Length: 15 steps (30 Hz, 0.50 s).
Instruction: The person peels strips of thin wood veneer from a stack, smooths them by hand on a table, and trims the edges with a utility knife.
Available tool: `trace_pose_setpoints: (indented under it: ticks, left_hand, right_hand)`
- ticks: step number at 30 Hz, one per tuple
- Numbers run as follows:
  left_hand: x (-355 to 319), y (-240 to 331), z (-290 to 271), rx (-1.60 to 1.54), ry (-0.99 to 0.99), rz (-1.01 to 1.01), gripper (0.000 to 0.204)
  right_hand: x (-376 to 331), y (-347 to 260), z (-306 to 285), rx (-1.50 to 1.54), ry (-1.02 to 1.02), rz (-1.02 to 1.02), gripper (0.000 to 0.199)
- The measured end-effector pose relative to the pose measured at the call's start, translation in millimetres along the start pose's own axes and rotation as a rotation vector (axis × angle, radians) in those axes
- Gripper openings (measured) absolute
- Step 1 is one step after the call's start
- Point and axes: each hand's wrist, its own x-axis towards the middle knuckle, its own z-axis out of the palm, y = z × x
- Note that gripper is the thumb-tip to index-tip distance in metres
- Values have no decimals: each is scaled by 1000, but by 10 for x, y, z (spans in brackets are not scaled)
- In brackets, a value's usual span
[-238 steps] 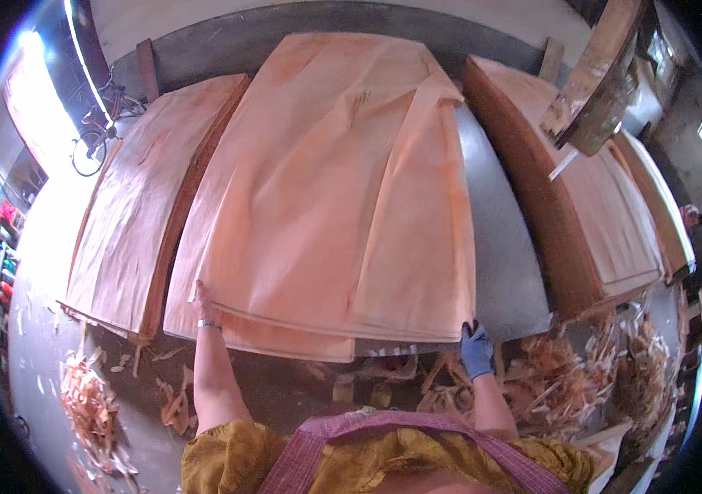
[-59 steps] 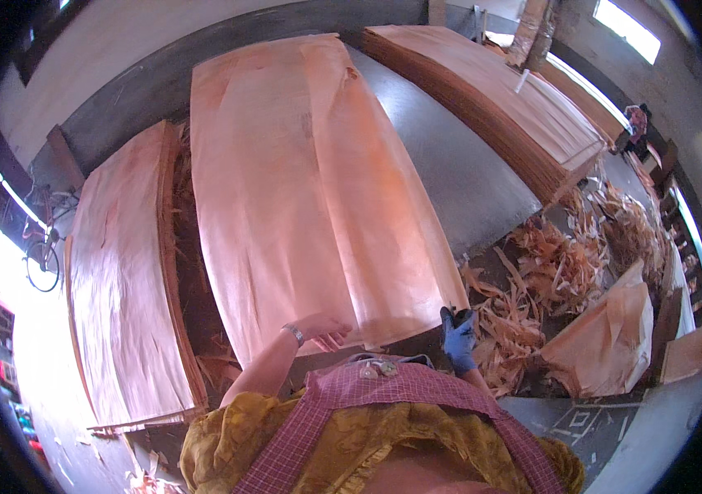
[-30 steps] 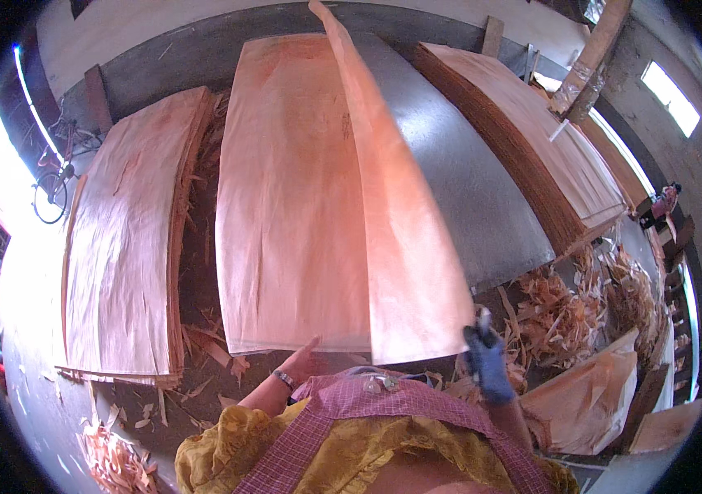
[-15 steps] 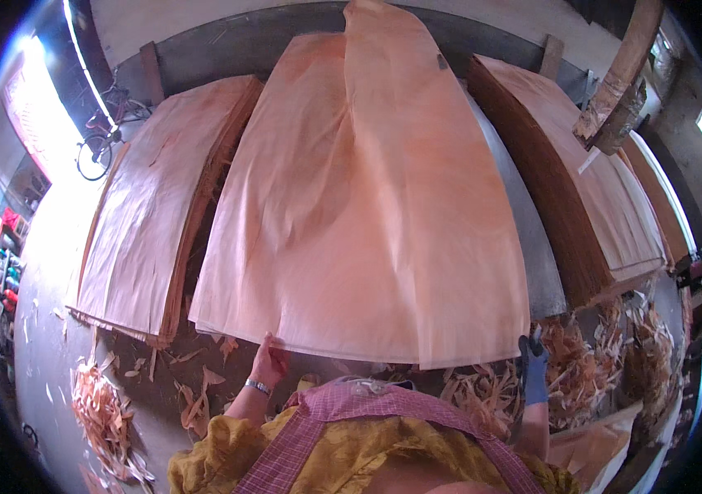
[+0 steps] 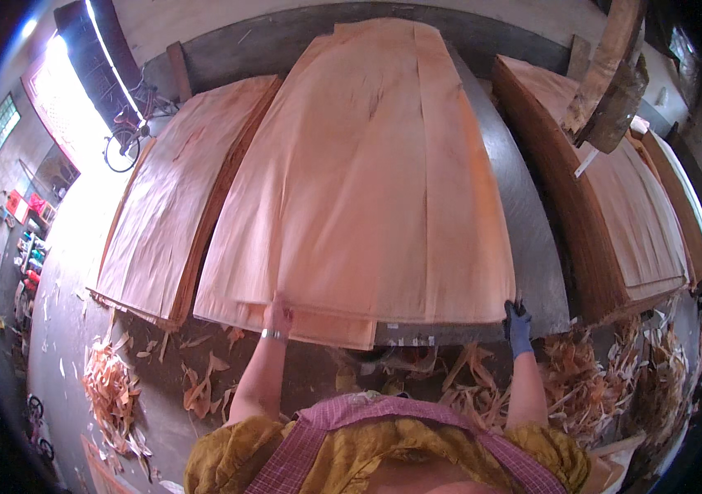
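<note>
A large thin wood veneer sheet (image 5: 351, 230) lies over the grey table in front of me, its near edge running between my hands. My bare left hand (image 5: 279, 316), with a metal band on the wrist, is closed on that edge left of the middle. My right hand (image 5: 518, 328), in a blue-grey glove, pinches the sheet's near right corner. Beneath the sheet, another veneer sheet (image 5: 330, 330) sticks out toward me on the left. On the right, a strip of the grey tabletop (image 5: 524, 198) shows beside the sheet. My fingertips are partly hidden.
Tall veneer stacks stand on the left (image 5: 182, 181) and right (image 5: 614, 206). A wooden post (image 5: 610, 74) hangs in at the upper right. Veneer scraps lie on the floor at left (image 5: 110, 383) and right (image 5: 581, 379). A bicycle (image 5: 126, 144) stands at the far left.
Both hands have moved forward, away from me, with the sheet's edge. The sheet lies flatter, its right side has shifted left, and more grey tabletop and the lower sheet's edge show.
</note>
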Motion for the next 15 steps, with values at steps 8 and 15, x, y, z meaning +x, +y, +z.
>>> trace_pose_setpoints:
  ticks: [8, 15]
  left_hand:
    - [-184, -243, -29, -187, 84, -24, 24]
    - [76, 140, 233, -183, 86, 79, 23]
  right_hand:
    - [149, 266, -254, -242, 65, -260, 28]
    - [61, -264, -41, -204, 17, -15, 43]
